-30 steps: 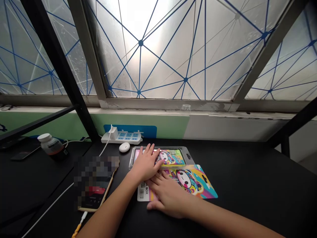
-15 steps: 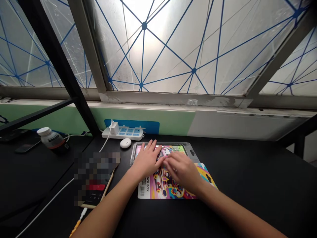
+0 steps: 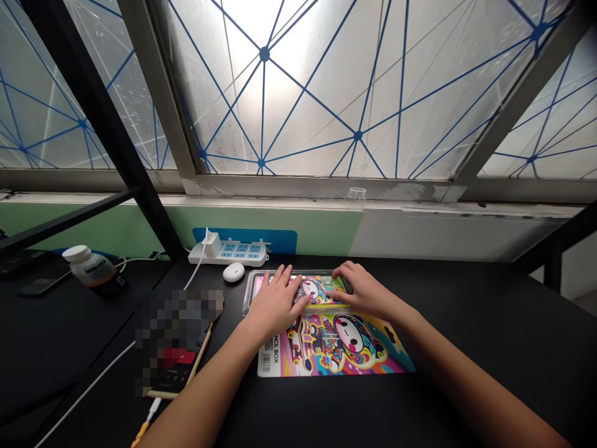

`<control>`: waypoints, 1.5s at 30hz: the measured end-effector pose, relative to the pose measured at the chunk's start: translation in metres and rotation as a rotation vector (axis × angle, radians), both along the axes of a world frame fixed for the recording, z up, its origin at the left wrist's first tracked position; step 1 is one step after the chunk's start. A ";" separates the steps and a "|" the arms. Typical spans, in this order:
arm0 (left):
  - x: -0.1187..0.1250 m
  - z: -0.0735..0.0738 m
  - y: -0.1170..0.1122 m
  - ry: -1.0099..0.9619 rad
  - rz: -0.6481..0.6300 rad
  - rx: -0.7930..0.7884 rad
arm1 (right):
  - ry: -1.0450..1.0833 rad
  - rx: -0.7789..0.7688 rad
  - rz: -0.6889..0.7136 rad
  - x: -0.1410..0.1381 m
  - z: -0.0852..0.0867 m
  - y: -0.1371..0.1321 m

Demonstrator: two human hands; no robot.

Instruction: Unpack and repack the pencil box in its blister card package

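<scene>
A clear plastic package holding a colourful cartoon pencil box [image 3: 316,290] lies on the black desk [image 3: 466,323]. My left hand [image 3: 275,302] rests flat on its left part with fingers spread. My right hand [image 3: 361,287] curls over the package's right end, fingertips on its edge. In front of it lies the loose printed backing card [image 3: 333,345], marked "PENCIL BOX", with a cartoon figure; my left wrist overlaps its near left corner.
A phone [image 3: 175,348] with a cable lies to the left, beside a pencil. A white power strip [image 3: 228,252], a white oval case [image 3: 234,272] and a white-capped bottle [image 3: 91,269] stand farther back left. A black frame post rises at the left; the window sill runs behind.
My right hand has lifted off the backing card and moved forward and right onto the package's right end, uncovering the card. The left hand has stayed put.
</scene>
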State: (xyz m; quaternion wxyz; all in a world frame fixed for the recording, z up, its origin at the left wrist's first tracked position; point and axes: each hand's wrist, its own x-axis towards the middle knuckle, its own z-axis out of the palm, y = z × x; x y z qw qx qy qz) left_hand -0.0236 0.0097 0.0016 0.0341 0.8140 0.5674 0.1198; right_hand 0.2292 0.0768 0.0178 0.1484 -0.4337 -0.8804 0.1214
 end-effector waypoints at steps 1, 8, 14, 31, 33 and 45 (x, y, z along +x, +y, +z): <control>0.000 0.000 0.000 0.000 0.001 0.000 | -0.006 -0.019 0.003 0.000 0.001 0.003; -0.001 0.001 -0.001 -0.020 -0.013 0.015 | -0.163 -0.054 0.036 -0.005 0.018 0.016; 0.000 0.002 -0.002 -0.036 -0.004 0.035 | -0.217 -0.016 0.053 -0.012 0.019 0.022; -0.027 0.066 -0.034 0.064 -0.039 0.281 | 0.060 0.546 0.049 0.000 0.021 -0.049; -0.022 0.072 -0.062 0.055 -0.101 0.407 | 0.092 0.643 0.057 0.011 0.026 -0.069; -0.008 -0.028 -0.143 -0.315 0.091 0.244 | 0.190 0.510 0.151 0.048 -0.025 -0.134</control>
